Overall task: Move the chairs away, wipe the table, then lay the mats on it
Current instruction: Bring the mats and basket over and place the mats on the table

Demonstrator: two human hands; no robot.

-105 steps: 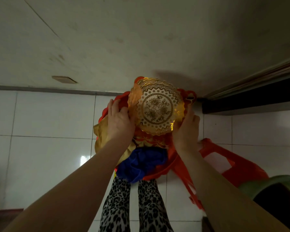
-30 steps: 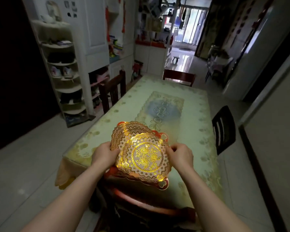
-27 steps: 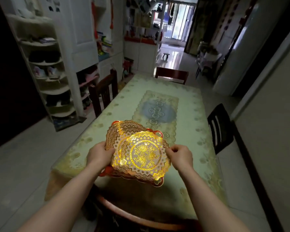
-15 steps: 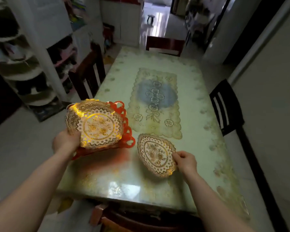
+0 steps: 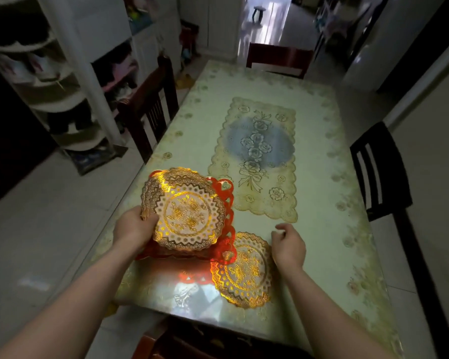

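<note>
My left hand [image 5: 134, 229] grips a stack of round gold lace mats [image 5: 187, 211] with a red mat underneath, held just above the near left part of the table [image 5: 335, 242]. One gold mat [image 5: 244, 273] lies flat on the table near its front edge. My right hand [image 5: 289, 246] hovers just right of that mat, fingers loosely curled, holding nothing. The table has a glossy green floral cover with a blue and cream panel [image 5: 259, 156] in its middle.
A dark wooden chair [image 5: 151, 107] stands at the table's left side, another [image 5: 279, 59] at the far end, a black chair [image 5: 379, 169] on the right. A chair back [image 5: 166, 343] sits right below me. White shelves [image 5: 62, 81] fill the left.
My right hand has let go of the single gold mat, which now lies flat on the table. My left hand has brought the stack nearer the centre, partly over that mat.
</note>
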